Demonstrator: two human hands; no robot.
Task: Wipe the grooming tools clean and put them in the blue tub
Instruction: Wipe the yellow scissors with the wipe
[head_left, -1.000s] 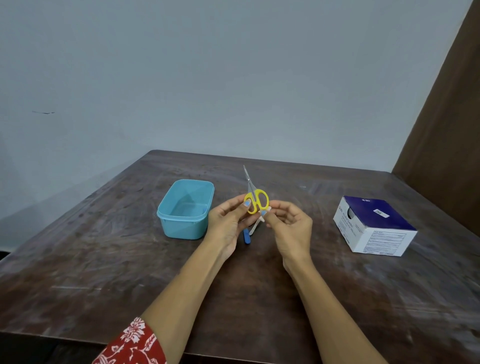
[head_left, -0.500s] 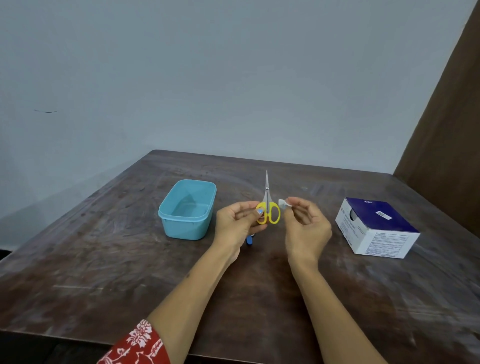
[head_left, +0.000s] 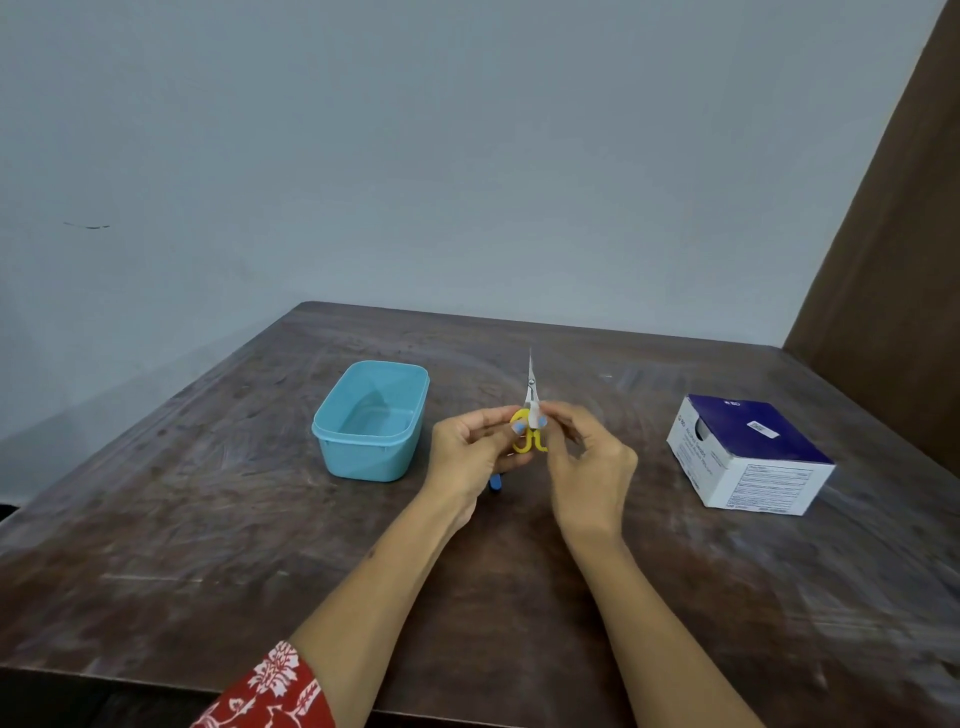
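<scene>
Head view: my left hand (head_left: 470, 457) grips the yellow handles of the scissors (head_left: 530, 415), blades pointing up, while my right hand (head_left: 584, 457) pinches a small white wipe (head_left: 533, 415) against the blades' base. I judge I'm mid-wipe; next, stroke toward the thin steel tip, then reach left to the empty blue tub (head_left: 371, 421).

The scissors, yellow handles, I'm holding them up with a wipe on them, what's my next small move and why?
Probably slide the white wipe up the blades toward the tip. Your left hand holds the scissors upright by the yellow handles, your right hand pinches the wipe low on the blades, and the bare metal above looks unwiped. The blue tub comes later.
</scene>
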